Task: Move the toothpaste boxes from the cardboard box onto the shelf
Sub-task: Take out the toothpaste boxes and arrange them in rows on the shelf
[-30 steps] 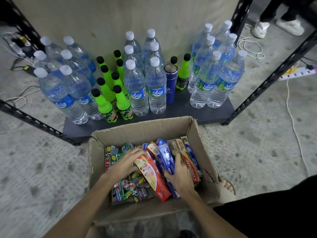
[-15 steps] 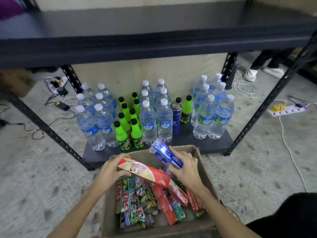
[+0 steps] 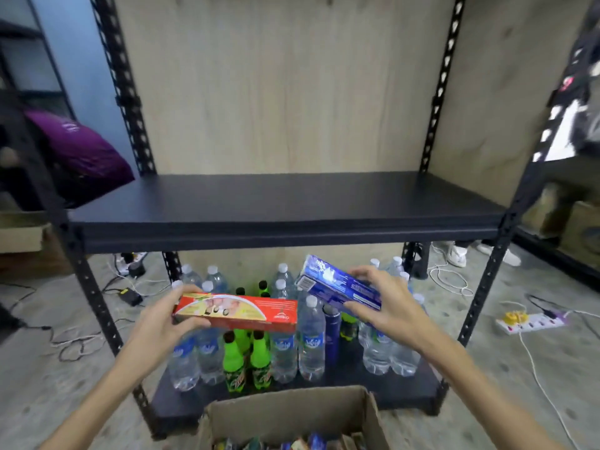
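The left hand point(image 3: 162, 323) grips one end of a red toothpaste box point(image 3: 237, 311) held level, the right hand point(image 3: 386, 303) grips a tilted blue toothpaste box point(image 3: 337, 285), both below the bare dark shelf point(image 3: 285, 203) and above the open cardboard box point(image 3: 292, 414).

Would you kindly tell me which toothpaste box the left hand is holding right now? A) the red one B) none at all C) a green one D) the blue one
A: the left hand grips one end of the red toothpaste box, while the right hand holds the blue toothpaste box, both below the front edge of the dark shelf.
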Tool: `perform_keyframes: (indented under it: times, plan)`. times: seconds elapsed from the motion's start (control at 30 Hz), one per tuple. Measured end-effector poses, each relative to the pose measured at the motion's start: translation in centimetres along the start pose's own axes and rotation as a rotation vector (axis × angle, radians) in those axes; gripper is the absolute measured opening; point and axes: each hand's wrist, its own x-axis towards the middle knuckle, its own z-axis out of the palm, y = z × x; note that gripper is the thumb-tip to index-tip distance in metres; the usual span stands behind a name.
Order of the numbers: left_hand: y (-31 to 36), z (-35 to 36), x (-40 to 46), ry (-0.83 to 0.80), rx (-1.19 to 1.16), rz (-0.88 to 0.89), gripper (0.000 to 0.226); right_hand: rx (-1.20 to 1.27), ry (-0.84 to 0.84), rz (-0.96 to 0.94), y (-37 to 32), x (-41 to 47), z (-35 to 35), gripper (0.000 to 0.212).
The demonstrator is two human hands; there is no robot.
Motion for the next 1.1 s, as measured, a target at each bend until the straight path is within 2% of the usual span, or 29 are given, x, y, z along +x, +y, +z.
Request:
perform_keyframes:
  times: [0.13, 0.37, 0.77, 0.97, 1.1]
  plan:
    - [5.9, -4.8, 3.3, 0.13, 0.069, 0.08, 0.046, -0.099, 0.084, -0.097, -2.1, 3.1, -5.9, 0.045]
    - [11.6, -7.8, 8.6, 0.213, 0.08, 0.127, 0.037, -0.224, 0.152, -0.13, -2.6, 8.2, -12.0, 0.041]
    - [11.8, -2.2, 20.3, 0.049, 0.099, -0.017, 0.035, -0.323, 0.031, 0.082, 6.4, 17.0, -13.2, 0.039]
    - [11.9, 2.2, 27.0, 0.006, 0.122, -0.075, 0.037, -0.244, 0.011, 0.118, 13.0, 21.7, -12.5, 0.041]
    - [11.9, 5.4, 32.6, 0.008, 0.088, -0.085, 0.04, -0.351, 0.022, 0.121, 16.0, 26.2, -12.8, 0.04]
